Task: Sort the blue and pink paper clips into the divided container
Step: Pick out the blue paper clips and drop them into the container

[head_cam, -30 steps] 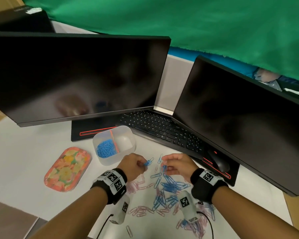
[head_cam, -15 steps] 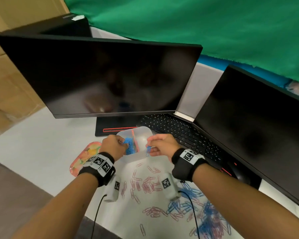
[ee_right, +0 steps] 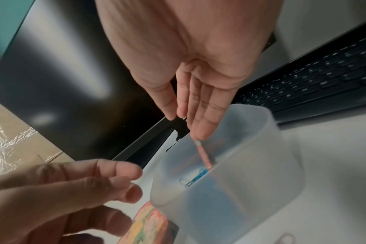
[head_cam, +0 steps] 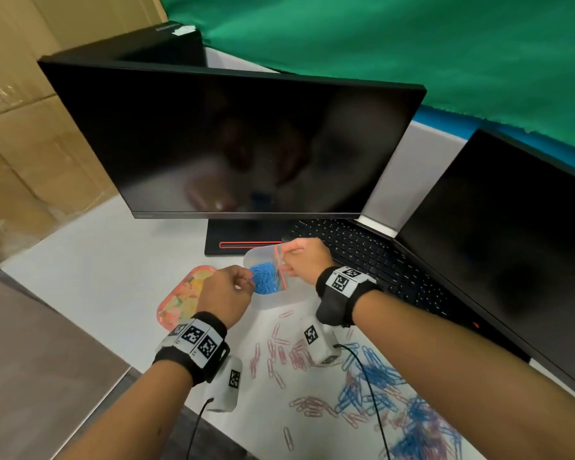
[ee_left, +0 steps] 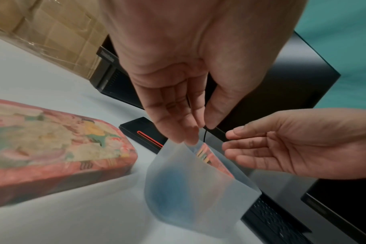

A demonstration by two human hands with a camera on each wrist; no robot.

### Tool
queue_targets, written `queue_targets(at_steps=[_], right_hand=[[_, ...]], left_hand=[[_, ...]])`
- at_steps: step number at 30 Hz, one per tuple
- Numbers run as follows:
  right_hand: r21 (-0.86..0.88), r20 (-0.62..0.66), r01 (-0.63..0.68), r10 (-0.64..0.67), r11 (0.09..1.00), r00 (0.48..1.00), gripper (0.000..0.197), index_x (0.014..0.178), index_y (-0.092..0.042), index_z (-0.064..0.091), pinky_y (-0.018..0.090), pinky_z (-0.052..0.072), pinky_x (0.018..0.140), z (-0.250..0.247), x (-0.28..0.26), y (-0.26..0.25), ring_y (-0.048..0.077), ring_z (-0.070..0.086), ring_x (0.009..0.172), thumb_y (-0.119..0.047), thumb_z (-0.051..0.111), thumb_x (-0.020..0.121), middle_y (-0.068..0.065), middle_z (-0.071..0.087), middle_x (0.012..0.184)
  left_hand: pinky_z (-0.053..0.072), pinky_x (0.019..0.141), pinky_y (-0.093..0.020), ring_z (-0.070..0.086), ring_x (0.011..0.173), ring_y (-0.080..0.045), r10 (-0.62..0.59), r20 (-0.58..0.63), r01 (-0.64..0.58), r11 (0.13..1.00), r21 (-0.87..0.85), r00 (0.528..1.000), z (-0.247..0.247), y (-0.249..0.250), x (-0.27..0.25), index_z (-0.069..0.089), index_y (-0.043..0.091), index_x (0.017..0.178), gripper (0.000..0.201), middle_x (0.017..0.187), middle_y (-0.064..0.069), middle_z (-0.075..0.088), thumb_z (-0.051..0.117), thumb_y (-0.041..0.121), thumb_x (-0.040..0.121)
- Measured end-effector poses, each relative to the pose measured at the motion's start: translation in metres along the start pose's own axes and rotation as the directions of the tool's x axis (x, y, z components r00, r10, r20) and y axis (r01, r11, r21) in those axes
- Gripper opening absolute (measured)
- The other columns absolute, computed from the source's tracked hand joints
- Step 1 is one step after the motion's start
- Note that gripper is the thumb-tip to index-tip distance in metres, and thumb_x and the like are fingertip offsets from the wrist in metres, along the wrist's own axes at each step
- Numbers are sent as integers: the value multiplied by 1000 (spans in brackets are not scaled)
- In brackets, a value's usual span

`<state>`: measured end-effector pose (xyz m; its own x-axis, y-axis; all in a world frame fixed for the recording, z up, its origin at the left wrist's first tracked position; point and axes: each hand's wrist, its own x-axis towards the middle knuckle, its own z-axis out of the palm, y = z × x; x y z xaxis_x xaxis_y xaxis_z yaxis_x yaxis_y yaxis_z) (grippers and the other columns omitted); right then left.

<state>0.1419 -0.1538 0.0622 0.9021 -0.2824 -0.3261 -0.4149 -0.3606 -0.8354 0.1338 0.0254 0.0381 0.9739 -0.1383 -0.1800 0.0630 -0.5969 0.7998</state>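
Observation:
The translucent divided container [head_cam: 281,302] stands in front of the left monitor's base, with a pink divider [ee_right: 205,156] down its middle. A heap of blue clips [head_cam: 264,282] fills its left compartment; the right compartment is hidden behind my right hand. My left hand [head_cam: 249,282] hovers at the container's left rim, fingers loose and holding nothing [ee_left: 198,132]. My right hand [head_cam: 287,260] hangs over the divider with straight fingers [ee_right: 186,125]. A few blue clips [ee_right: 197,178] lie loose just below it. Pink clips [head_cam: 286,353] and blue clips [head_cam: 372,376] are scattered on the table near me.
A floral tray [head_cam: 180,297] lies left of the container. Two dark monitors [head_cam: 239,144] [head_cam: 512,244] and a black keyboard [head_cam: 362,250] close off the back and right. Cardboard boxes [head_cam: 20,144] stand at far left. The table edge [head_cam: 130,370] runs near my left forearm.
Both hands have moved from the clip pile to the container. The blue clips they pinched are gone from the fingers, which have spread above the blue compartment.

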Motion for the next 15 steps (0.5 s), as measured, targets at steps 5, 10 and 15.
queue_targets(at_steps=[5,10,15], right_hand=[[5,-105,-45,46,999,993,16,75,-22,67,29,55,58,-48,-21,38,19,69,68,-11,60,85,5,70,80],[-139,-147,-150,130,979,981,17,76,-22,65,21,48,54,-100,-60,102,16,67,71,-9,60,87,1,69,81],[-249,-237,-242,183,938,954,20,75,-22,65,13,40,54,-123,-108,159,14,61,69,-7,55,83,-2,65,76]], left_hand=[[47,67,-16,60,71,-8,90,110,-96,994,58,990,25,6,-8,68,18,85,12,78,6,65,58,11,87],[48,79,-21,61,82,-14,142,355,-210,964,162,924,67,14,-19,67,23,93,14,84,8,65,59,15,84],[51,77,-24,60,78,-13,179,545,-363,897,251,819,109,17,-35,68,26,95,18,91,5,68,56,20,83]])
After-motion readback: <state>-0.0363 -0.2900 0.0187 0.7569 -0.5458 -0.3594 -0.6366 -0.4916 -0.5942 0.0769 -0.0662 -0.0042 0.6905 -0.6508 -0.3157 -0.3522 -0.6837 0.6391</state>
